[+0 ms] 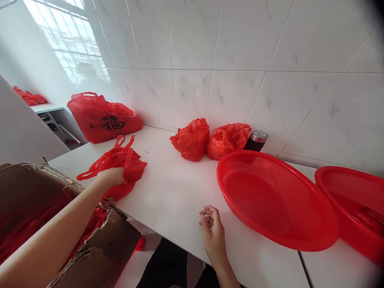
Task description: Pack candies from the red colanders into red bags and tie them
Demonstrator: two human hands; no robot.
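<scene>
My left hand (113,176) reaches over the cardboard box and grips a red plastic bag (133,166) near the left end of the white table. The bag is crumpled, its loop handles stick up and out to the left, and its folds hide my fingertips. Above the table's front edge, my right hand (213,228) is open with loosely curled fingers and nothing in it. The nearest thing to that hand is a large red plastic basket (255,200) with perforated sides.
A cardboard box (102,244) holding red material stands at the lower left. Along the tiled wall are a big red bag (102,120) with black lettering, two smaller tied red bags (192,140) (228,140) and a dark cylinder (257,141). A second red basket (354,208) sits far right.
</scene>
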